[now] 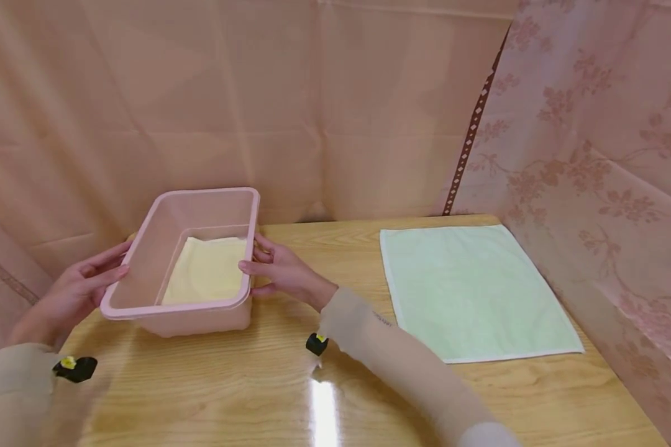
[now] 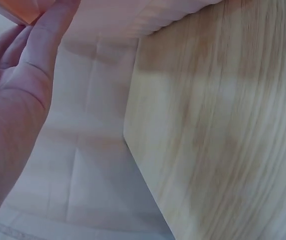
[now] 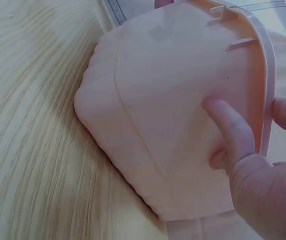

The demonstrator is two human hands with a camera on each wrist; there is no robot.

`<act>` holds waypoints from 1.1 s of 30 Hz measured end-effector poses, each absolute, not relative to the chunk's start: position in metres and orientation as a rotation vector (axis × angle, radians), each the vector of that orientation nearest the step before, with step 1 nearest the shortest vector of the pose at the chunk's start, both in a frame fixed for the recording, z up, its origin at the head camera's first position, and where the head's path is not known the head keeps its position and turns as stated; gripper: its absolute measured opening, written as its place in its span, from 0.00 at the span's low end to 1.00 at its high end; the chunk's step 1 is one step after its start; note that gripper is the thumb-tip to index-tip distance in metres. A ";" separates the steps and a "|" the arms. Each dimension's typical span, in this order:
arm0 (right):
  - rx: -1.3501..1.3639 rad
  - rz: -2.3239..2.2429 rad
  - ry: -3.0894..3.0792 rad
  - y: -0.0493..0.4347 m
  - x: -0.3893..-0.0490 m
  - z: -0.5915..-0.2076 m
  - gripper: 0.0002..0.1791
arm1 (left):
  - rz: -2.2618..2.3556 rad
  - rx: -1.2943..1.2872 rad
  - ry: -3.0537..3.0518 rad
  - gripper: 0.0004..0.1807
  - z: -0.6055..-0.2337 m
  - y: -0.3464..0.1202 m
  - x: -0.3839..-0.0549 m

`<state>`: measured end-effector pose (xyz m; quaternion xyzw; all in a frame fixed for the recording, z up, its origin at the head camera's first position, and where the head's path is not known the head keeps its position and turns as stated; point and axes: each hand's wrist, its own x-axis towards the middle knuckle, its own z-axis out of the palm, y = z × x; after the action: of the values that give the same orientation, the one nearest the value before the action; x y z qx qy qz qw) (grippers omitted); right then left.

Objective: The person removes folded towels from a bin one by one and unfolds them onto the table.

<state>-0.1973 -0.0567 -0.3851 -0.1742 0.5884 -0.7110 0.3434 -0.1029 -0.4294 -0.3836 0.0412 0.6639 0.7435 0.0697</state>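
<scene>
A pink plastic basin (image 1: 192,316) stands at the left of the wooden table, tilted a little in the head view. Inside it lies a folded pale yellow cloth (image 1: 208,271). My left hand (image 1: 81,288) grips the basin's left rim, thumb on top and fingers underneath. On the opposite side my right hand (image 1: 284,270) holds the right rim, its thumb over the edge. In the right wrist view, fingers (image 3: 230,125) of that hand press against the basin's outer wall (image 3: 158,100). The left wrist view catches the left hand (image 2: 20,85) at the rim, beside the table's corner.
A light green towel (image 1: 475,292) is spread flat on the right of the wooden table (image 1: 246,391). Beige curtains (image 1: 291,105) hang behind the table, and a flowered pink curtain (image 1: 609,186) hangs along its right side.
</scene>
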 end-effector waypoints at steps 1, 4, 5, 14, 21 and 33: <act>-0.451 -1.850 1.521 -0.061 -0.198 -0.386 0.46 | 2.263 0.111 1.979 0.28 -0.384 -0.432 -0.101; -0.450 -1.862 1.504 -0.073 -0.197 -0.388 0.45 | 2.295 0.065 1.989 0.27 -0.384 -0.440 -0.097; -0.447 -1.871 1.496 -0.077 -0.197 -0.388 0.44 | 2.290 0.029 2.024 0.26 -0.383 -0.443 -0.096; -0.454 -1.916 1.501 -0.107 -0.193 -0.389 0.43 | 2.401 0.082 1.940 0.24 -0.383 -0.463 -0.097; -0.455 -1.964 1.504 -0.121 -0.191 -0.389 0.39 | 2.380 0.023 1.984 0.22 -0.379 -0.472 -0.100; -0.459 -1.991 1.470 -0.142 -0.188 -0.390 0.39 | 2.418 0.033 1.977 0.22 -0.379 -0.485 -0.099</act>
<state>-0.1883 -0.1415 -0.3896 -0.1736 0.5559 -0.7527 0.3071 -0.0986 -0.4852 -0.3792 0.0106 0.6329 0.7741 0.0091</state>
